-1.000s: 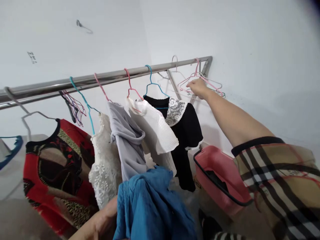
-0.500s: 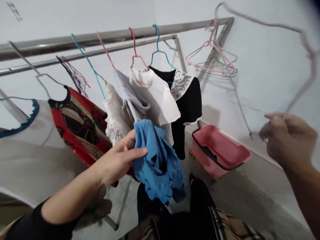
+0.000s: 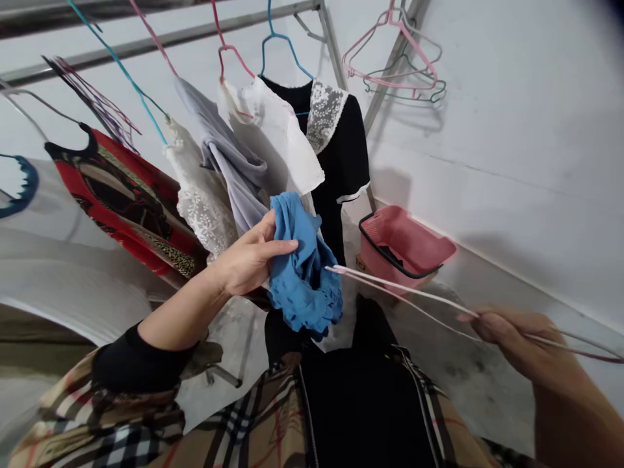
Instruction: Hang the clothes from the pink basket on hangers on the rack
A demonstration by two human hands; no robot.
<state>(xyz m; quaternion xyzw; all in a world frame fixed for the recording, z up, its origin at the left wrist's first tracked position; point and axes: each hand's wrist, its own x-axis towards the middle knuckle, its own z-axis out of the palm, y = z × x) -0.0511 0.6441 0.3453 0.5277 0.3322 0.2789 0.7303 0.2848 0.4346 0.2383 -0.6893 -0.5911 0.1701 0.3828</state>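
Note:
A crumpled blue garment (image 3: 305, 286) hangs from my left hand (image 3: 251, 257), pinched at its upper edge between thumb and fingers. Its lower part droops in folds with a ruffled edge; what kind of garment it is I cannot tell. On the right, my right hand (image 3: 521, 338) is closed around a thin pale wire clothes hanger (image 3: 414, 289). The hanger lies almost flat, pointing left, and its narrow end reaches the right side of the blue cloth. Whether that end touches the cloth or is just in front of it is unclear.
Several garments hang from a metal rack (image 3: 160, 55), among them a white blouse (image 3: 277, 130), a black top (image 3: 348, 143) and a red patterned garment (image 3: 131, 201). Spare pink and green hangers (image 3: 390, 78) hang at its right end. A pink basket (image 3: 414, 244) stands on the floor by the wall.
My right hand has come down, swinging the hanger from upright to nearly level, its end now at the blue garment. The view has tipped downward; my left hand still grips the cloth.

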